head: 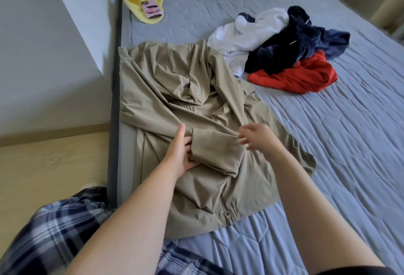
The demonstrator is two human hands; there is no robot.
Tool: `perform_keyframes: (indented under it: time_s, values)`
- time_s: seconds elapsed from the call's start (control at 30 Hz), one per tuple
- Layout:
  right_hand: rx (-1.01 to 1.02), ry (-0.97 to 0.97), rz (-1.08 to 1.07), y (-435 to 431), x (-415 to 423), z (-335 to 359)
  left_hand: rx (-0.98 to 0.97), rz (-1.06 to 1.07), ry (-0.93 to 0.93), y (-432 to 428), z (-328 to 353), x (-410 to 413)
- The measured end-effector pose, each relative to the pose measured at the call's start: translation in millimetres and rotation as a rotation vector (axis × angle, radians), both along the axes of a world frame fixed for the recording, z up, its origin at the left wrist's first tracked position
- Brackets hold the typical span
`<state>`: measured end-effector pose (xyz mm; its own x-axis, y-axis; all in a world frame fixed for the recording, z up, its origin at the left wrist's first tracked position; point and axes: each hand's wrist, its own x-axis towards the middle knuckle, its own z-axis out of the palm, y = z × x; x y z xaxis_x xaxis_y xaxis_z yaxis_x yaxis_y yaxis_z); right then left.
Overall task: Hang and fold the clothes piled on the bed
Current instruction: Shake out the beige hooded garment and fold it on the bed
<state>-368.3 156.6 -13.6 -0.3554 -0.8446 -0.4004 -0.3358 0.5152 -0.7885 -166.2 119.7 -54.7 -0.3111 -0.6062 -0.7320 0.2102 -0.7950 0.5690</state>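
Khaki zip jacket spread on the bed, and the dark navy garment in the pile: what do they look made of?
The khaki zip jacket is probably a thin woven synthetic, nylon or polyester: smooth, with a faint sheen and sharp, shallow creases. The dark navy garment is likely thick fleece or plush: its surface looks fuzzy and matte, and its folds are rounded and bulky.
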Motion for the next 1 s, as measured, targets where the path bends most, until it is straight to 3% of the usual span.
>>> perform_keyframes:
  time_s: [0.07,0.17,0.4,0.5,0.6,0.67,0.77,0.83,0.9,0.93,1.0]
  values:
    - [0.031,0.216,0.033,4,5,-19,-0.084,-0.108,-0.18,3,-2,-3]
    - [0.083,0.277,0.122,8,10,-39,-0.306,-0.257,-0.463,11,-5,-9]
    - [-0.039,0.378,0.22,1,10,-36,-0.606,-0.382,-0.421,5,6,-16]
    - [-0.002,0.404,0.247,-4,6,-30,-0.666,-0.298,-0.513,-1,5,-13]
    - [-0.034,0.408,0.049,-4,-1,-28,-0.709,-0.207,-0.898,-3,-3,-1]
    - [0.022,0.582,0.058,-3,0,-29,-0.867,-0.219,-1.176,-1,-9,6]
    - [-0.167,0.852,0.116,0,17,-37,-1.187,-0.301,-1.29,-3,-14,7]
    - [-0.26,0.945,0.341,1,32,-46,-1.196,-0.576,-1.351,-5,-21,11]
    - [-0.094,1.021,0.601,1,41,-60,-1.072,-0.838,-1.354,-7,-31,18]
    - [-0.014,1.026,0.631,-2,42,-63,-1.03,-0.896,-1.347,-7,-34,22]
    - [-0.103,0.958,0.501,-12,43,-58,-1.021,-0.873,-1.366,-12,-34,31]
